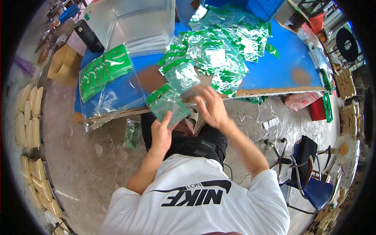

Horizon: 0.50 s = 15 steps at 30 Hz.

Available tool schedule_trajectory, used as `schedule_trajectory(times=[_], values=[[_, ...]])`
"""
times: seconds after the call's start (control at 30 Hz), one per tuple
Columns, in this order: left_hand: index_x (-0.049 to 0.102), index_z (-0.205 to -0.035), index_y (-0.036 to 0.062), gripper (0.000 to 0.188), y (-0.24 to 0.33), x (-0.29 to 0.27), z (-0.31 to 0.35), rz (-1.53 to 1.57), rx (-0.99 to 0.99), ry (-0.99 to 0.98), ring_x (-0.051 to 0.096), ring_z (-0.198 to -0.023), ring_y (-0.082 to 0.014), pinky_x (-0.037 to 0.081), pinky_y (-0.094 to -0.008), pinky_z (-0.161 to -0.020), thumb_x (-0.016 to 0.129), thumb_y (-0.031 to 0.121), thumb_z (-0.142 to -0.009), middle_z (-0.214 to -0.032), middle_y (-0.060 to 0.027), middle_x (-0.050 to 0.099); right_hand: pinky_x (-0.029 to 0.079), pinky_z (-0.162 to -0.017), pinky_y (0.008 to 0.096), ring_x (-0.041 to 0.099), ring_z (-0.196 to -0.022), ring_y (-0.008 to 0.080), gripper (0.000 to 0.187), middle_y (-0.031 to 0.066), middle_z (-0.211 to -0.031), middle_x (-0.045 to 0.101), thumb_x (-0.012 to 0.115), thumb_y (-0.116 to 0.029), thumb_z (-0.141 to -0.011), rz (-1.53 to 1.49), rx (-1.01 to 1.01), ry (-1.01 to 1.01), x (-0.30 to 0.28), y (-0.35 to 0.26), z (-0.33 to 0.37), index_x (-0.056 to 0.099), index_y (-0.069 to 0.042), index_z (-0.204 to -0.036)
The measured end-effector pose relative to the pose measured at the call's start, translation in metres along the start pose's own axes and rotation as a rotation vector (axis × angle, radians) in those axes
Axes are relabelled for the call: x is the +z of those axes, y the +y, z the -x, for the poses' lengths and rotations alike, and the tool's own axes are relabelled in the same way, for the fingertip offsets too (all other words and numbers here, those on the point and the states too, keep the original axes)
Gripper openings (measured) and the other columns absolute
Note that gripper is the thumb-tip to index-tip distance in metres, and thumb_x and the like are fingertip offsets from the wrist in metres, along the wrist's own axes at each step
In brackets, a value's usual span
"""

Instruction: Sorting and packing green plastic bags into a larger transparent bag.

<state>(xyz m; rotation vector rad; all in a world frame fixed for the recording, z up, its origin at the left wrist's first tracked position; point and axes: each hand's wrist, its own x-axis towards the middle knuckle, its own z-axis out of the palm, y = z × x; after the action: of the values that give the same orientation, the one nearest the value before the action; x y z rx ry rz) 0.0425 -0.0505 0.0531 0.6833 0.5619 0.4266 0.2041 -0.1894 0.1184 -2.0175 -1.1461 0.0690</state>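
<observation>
A clear plastic bag with a green top strip (168, 105) is pinched in my left hand (161, 135), its thumb lying on the bag's lower part. The bag hangs over the front edge of the blue table (288, 70). To its right, my right hand (213, 107) is lifted at the table edge, fingers apart and slightly blurred, with nothing visible in it. Just beyond that hand lies a loose heap of similar shiny clear bags with green strips (215, 55). A neat bundle of green-strip pieces (105, 70) rests in a large clear bag on the table's left side.
A translucent plastic bin (137, 25) and a black cylinder (88, 36) stand at the far left, with a cardboard box (64, 64) beside the table. A blue bin (266, 8) is at the back. On the floor are a packet (132, 134) and a blue-seated chair (317, 192).
</observation>
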Motion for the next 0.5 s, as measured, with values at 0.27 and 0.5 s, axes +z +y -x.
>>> schedule_trajectory(times=[0.27, 0.5], values=[[0.059, -0.127, 0.0023, 0.036, 0.006, -0.029, -0.01, -0.014, -0.111, 0.007, 0.066, -0.109, -0.0203, 0.054, -0.0365, -0.096, 0.07, 0.017, -0.096, -0.121, -0.007, 0.067, 0.044, -0.107, 0.0475, 0.055, -0.128, 0.0345, 0.035, 0.0212, -0.132, 0.06, 0.062, -0.01, -0.088, 0.081, -0.518, -0.377, 0.024, 0.0, -0.027, 0.063, 0.001, -0.121], [0.06, -0.127, 0.0038, 0.036, 0.028, -0.033, -0.004, -0.132, -0.015, 0.08, 0.066, -0.11, -0.0184, 0.056, -0.0354, -0.09, 0.07, 0.015, -0.095, -0.122, -0.0068, 0.067, 0.035, -0.114, 0.0523, 0.051, -0.131, 0.0408, 0.039, 0.0204, -0.136, 0.06, 0.059, -0.019, -0.095, 0.288, -0.508, -0.21, 0.034, 0.03, -0.062, 0.061, 0.0, -0.128]])
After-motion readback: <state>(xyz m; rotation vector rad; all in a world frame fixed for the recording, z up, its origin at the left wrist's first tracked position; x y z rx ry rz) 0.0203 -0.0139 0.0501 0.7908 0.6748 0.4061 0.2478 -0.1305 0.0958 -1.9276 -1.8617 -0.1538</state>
